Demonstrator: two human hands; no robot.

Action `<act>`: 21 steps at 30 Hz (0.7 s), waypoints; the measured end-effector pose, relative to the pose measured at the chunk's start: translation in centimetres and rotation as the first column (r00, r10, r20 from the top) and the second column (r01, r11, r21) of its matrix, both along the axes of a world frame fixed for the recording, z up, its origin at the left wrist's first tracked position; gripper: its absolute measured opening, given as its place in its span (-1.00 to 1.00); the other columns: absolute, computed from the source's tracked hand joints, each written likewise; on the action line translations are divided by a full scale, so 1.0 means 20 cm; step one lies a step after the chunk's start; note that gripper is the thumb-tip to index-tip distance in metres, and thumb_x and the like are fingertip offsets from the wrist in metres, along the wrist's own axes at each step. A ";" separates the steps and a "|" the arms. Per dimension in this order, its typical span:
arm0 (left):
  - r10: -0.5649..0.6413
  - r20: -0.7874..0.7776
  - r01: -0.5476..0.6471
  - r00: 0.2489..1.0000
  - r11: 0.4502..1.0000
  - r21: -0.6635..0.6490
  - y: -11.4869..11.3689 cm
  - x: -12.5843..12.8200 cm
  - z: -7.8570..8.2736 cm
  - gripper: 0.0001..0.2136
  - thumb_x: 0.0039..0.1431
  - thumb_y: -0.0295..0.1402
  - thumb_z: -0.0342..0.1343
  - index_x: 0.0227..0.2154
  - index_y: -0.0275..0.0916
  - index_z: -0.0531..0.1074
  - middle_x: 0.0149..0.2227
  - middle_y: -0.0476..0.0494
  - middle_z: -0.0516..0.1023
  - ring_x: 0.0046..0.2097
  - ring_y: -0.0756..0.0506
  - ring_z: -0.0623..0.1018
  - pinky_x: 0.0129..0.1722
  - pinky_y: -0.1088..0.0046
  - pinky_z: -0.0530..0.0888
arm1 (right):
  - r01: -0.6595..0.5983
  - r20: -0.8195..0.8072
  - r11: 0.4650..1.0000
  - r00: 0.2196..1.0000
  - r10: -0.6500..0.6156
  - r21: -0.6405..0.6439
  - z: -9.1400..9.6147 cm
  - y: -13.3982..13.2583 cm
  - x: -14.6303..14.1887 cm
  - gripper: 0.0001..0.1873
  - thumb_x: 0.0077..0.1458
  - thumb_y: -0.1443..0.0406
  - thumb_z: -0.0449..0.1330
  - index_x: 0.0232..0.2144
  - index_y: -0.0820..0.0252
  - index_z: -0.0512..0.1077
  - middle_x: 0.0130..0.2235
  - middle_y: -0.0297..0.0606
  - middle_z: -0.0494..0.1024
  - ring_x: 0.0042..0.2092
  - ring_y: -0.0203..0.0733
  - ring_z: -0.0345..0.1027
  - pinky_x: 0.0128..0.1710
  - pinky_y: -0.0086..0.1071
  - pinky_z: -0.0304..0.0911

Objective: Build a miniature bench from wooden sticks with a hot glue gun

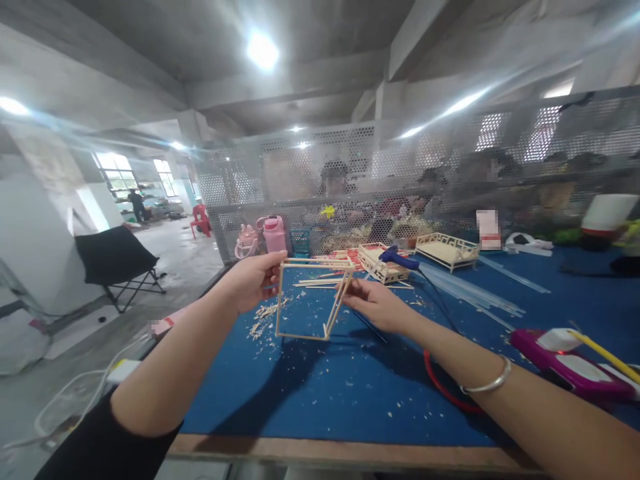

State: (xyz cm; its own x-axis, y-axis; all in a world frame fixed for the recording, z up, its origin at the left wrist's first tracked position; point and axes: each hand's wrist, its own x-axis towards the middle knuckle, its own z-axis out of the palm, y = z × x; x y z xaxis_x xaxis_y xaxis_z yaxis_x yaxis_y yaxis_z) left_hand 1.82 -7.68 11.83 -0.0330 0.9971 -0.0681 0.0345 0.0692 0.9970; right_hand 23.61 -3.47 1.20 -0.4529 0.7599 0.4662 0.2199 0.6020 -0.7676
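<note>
Between my hands, a square frame of thin wooden sticks point(303, 337) is held up over the blue tabletop point(320, 400). My left hand point(260, 280) grips its upper left corner, fingers closed behind the stick. On the opposite side, my right hand point(373, 301) pinches the slanting right-hand sticks. Just behind the frame lie loose wooden sticks point(316, 284) and a scatter of short offcuts point(265, 317). A blue hot glue gun point(399, 258) rests beyond my right hand, against a small stick-built model point(383, 267).
Another stick-built model point(447, 252) stands farther back. Clear glue sticks point(470, 290) lie at right, near a purple power strip point(570, 367) with plugs. A pink bottle point(274, 235) stands by the perforated metal screen point(300, 167). A black folding chair point(116, 261) is on the left.
</note>
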 end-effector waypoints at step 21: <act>-0.221 -0.426 0.278 0.877 0.958 0.075 -0.02 -0.06 -0.13 -0.75 -0.26 -0.19 0.32 -0.59 -0.28 0.48 -0.64 0.07 0.31 -0.56 0.08 0.20 -0.55 0.54 0.13 | 0.147 0.080 0.886 0.976 -0.202 0.441 -0.02 0.04 0.06 -0.82 0.08 0.32 0.05 -0.27 0.19 0.41 -0.21 -0.11 0.50 -0.23 -0.16 0.37 -0.27 -0.29 0.30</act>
